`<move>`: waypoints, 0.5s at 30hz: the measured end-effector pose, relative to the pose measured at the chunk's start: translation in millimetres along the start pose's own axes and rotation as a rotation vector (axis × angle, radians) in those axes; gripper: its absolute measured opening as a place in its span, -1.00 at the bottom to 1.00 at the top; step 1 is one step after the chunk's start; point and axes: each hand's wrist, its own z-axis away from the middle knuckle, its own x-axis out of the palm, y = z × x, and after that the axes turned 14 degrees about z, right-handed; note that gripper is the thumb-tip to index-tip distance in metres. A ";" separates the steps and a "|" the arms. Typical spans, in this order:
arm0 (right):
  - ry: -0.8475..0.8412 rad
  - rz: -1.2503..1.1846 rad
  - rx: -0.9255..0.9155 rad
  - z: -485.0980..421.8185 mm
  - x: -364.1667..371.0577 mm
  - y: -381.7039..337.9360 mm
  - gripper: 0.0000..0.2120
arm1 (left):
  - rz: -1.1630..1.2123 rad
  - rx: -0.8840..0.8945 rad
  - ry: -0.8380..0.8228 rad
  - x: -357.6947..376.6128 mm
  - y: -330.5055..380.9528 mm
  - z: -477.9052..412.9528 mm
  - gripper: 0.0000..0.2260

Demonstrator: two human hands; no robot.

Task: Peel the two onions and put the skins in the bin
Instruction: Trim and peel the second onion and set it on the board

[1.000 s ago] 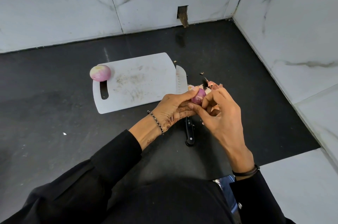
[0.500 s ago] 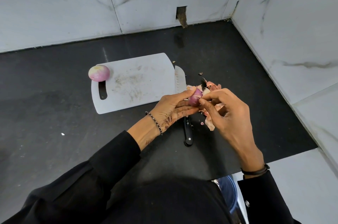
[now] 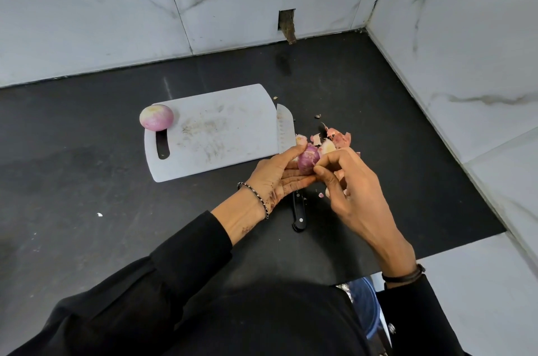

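**Above the desk's front half, an onion is held between two hands**

Just above the dark desk (image 3: 87, 181), to the right of the cutting board (image 3: 221, 137), a small purple onion (image 3: 308, 158) is held up between both hands. It is cradled in the left hand (image 3: 276, 173), with the thumb laid over its top and the fingers curled beneath it, so the left grip is closed round the onion. The right hand (image 3: 355, 189) is brought against the onion's right side, where the tips of the thumb and forefinger are pinched onto its surface; the remaining fingers are loosely curled below. Whether a strip of skin is caught in that narrow grip cannot be told.

Directly behind the hands, a loose heap of pink and pale skins (image 3: 334, 138) is spread on the desk. A knife (image 3: 286, 131) is laid along the board's right edge, its blade pointing away from the person and its black handle showing below the left hand.

A second onion (image 3: 156, 117), peeled and pale, is set at the board's far left corner, just above the handle slot. A beaded bracelet is worn on the left wrist, a dark band on the right. Below the desk's front edge, part of a blue round container (image 3: 364, 306) is seen.
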 end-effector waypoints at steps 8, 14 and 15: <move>-0.087 -0.117 -0.006 3.9 -6.7 4.2 -0.93 | 0.025 -0.153 0.024 1.8 -3.8 -2.9 -0.64; -0.154 -0.358 0.125 7.8 -6.1 0.5 -0.94 | 0.107 -0.243 0.001 -6.4 2.9 -3.2 -0.60; -0.152 -0.394 0.141 8.0 -5.3 -0.6 -0.94 | 0.116 -0.250 -0.005 -6.7 3.9 -3.0 -0.60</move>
